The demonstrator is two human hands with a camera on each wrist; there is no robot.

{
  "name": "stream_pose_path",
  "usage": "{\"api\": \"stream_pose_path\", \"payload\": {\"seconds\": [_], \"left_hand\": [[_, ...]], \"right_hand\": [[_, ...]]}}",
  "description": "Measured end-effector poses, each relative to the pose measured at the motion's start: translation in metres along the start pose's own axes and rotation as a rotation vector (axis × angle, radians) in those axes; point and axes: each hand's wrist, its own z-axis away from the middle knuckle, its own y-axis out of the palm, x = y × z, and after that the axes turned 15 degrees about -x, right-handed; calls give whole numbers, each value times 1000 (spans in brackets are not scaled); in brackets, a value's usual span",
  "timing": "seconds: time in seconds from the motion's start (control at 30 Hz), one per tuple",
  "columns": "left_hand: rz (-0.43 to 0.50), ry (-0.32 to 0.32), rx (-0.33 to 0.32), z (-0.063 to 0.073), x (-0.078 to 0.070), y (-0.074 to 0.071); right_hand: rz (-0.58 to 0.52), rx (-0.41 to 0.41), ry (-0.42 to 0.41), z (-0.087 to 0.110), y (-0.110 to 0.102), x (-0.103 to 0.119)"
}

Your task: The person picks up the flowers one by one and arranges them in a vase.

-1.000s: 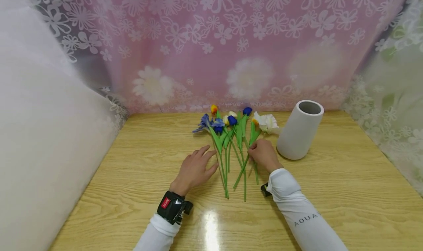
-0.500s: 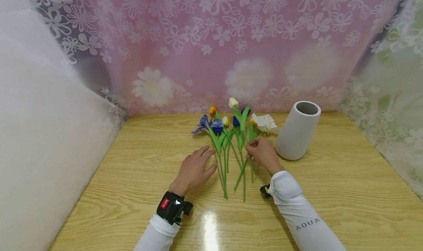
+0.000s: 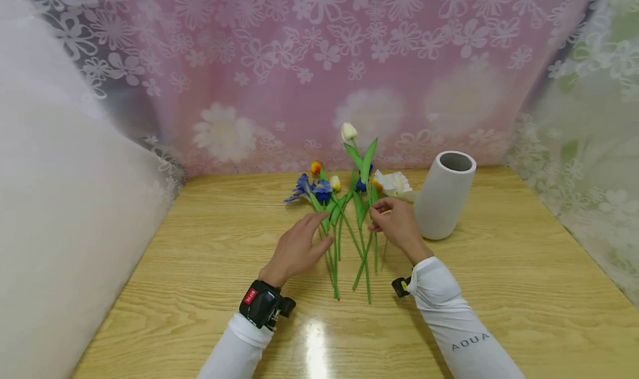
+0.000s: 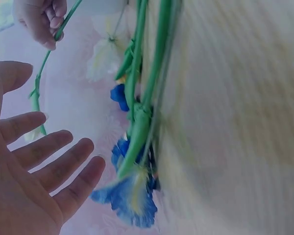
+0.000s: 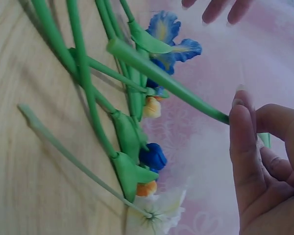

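My right hand [image 3: 396,223] pinches the green stem of a white tulip [image 3: 349,131], whose bloom stands above the other flowers. In the right wrist view that stem [image 5: 171,84] is raised off the table, its cut end free. My left hand [image 3: 298,247] is held with fingers spread beside the left-hand stems and holds nothing. Near it lie a blue iris [image 3: 302,189], an orange tulip [image 3: 317,168] and a pale yellow tulip [image 3: 335,183]. Blue tulips [image 5: 153,156] and a white ruffled flower [image 3: 394,183] lie by the right hand. Several stems cross on the table.
A tall white vase [image 3: 444,198] stands upright to the right of the flowers, its mouth open at the top. The wooden table [image 3: 199,312] reaches back to a pink floral curtain [image 3: 279,90]. White sheeting [image 3: 75,173] hangs along the left side.
My right hand has lifted the white tulip up from among the other flowers, its bloom rising. My left hand has shifted slightly right, closer to the stems.
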Motion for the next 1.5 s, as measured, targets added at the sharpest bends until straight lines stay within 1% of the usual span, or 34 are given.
{"api": "stream_pose_path", "payload": {"seconds": [0.13,0.37,0.5,0.6,0.73,0.83,0.97,1.1,1.27,1.5], "left_hand": [[59,-3,5,-10,-6,2],[135,-9,22,-24,-19,9],[159,8,38,-31,-26,15],[166,20,54,-36,-31,19],[185,31,64,-44,-37,23],[209,39,71,-48,-43,24],[222,49,81,-52,-49,26],[213,67,83,-54,-53,28],[208,85,75,-57,-56,30],[208,87,77,-61,-62,30]], "right_hand": [[-31,-38,-41,1,-6,5],[-119,-67,-60,2,-17,15],[-162,-83,-69,2,-25,19],[-173,-95,-77,2,-31,23],[-205,-102,-78,3,-39,30],[-219,-116,-98,2,-45,37],[-214,-147,-144,6,-55,54],[-195,-196,-194,10,-65,71],[-212,-268,-246,-3,-73,63],[-254,-314,-250,-10,-86,75]]}}
